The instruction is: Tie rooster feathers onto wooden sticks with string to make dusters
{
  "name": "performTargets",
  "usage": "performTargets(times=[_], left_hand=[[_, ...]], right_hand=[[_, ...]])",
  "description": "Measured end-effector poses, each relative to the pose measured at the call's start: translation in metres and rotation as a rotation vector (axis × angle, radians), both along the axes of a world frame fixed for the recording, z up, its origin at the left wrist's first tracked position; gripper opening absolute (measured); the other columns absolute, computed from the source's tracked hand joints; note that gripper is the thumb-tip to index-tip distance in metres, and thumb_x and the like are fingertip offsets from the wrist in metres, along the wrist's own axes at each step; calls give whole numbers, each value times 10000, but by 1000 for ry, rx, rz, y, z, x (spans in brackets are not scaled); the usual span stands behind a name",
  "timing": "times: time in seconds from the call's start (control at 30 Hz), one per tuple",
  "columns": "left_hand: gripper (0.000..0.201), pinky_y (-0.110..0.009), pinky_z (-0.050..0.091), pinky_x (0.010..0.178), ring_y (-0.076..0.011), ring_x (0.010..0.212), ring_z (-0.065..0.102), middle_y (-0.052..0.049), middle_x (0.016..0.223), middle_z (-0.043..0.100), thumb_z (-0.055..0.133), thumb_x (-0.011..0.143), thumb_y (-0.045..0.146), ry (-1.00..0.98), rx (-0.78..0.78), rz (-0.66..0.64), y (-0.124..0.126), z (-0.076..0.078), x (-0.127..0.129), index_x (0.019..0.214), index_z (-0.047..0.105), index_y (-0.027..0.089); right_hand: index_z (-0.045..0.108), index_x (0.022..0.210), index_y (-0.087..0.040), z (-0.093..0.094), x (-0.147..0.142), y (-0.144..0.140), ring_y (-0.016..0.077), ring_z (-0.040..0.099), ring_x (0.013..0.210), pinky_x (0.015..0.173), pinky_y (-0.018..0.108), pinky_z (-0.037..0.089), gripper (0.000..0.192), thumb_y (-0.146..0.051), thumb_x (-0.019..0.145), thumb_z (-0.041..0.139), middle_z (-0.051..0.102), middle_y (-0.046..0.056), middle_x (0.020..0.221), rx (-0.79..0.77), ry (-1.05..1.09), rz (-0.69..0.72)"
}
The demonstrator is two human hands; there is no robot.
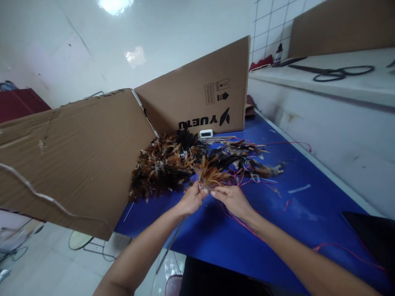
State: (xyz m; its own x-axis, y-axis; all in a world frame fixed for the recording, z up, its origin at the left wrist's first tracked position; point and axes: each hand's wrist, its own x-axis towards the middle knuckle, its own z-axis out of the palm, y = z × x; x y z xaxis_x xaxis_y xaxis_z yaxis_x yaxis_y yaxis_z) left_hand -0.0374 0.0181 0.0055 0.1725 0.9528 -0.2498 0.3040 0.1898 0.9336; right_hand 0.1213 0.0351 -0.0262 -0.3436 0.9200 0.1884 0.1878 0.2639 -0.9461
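My left hand (191, 200) is closed around the base of a bunch of orange-brown feathers (211, 174), whose tips fan out away from me. A thin stick (168, 248) slants down from below that hand past the table edge. Close beside it, my right hand (232, 198) has its thumb and fingers pinched together at the bunch's base. Pink string (237, 221) runs from there under the right forearm; whether the fingers grip it is too small to tell. A large pile of brown and black feathers (159, 168) lies just beyond my left hand.
Cardboard panels (197, 90) stand along the back and left of the blue table (197, 234). Loose dark feathers (237, 158), sticks and string lie to the right, near a small white device (206, 133). Large scissors (333, 73) rest on the white ledge (339, 90).
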Motion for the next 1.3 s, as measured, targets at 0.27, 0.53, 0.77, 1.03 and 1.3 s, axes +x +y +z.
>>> performTargets(times=[0.27,0.53,0.77,1.03,1.3], left_hand=[[391,-118,122,350,-5,366,216,99,579,305,520,733,544,-182,-175,-3,4,-1,10,826,317,223],[348,-127,137,332,-16,349,209,105,528,300,530,732,499,-231,-137,55,7,-8,22,820,364,206],[321,-131,242,325,-26,365,295,92,562,361,514,741,471,-201,-141,96,10,-12,30,827,354,206],[266,-157,344,341,-33,372,319,93,551,345,472,787,423,-169,-85,80,13,-16,31,866,350,199],[355,-180,383,374,-43,410,369,74,584,390,524,738,503,-195,-64,103,13,-22,29,843,382,195]], right_hand=[[642,770,-187,7,0,-11,125,479,562,564,238,343,291,-321,835,392,558,-21,603,183,-133,-58],[547,723,-204,8,-1,-14,76,249,431,448,221,195,187,-385,694,581,282,-99,453,91,-144,-122],[517,623,-175,0,-11,-10,94,454,480,472,225,324,213,-359,655,620,533,-28,540,-284,265,-3],[435,526,-190,8,-9,-14,21,129,304,320,195,96,208,-279,645,581,260,-125,341,-549,379,16],[477,579,-170,7,-6,-12,12,155,300,322,198,74,281,-385,640,648,293,-120,354,-548,337,65]])
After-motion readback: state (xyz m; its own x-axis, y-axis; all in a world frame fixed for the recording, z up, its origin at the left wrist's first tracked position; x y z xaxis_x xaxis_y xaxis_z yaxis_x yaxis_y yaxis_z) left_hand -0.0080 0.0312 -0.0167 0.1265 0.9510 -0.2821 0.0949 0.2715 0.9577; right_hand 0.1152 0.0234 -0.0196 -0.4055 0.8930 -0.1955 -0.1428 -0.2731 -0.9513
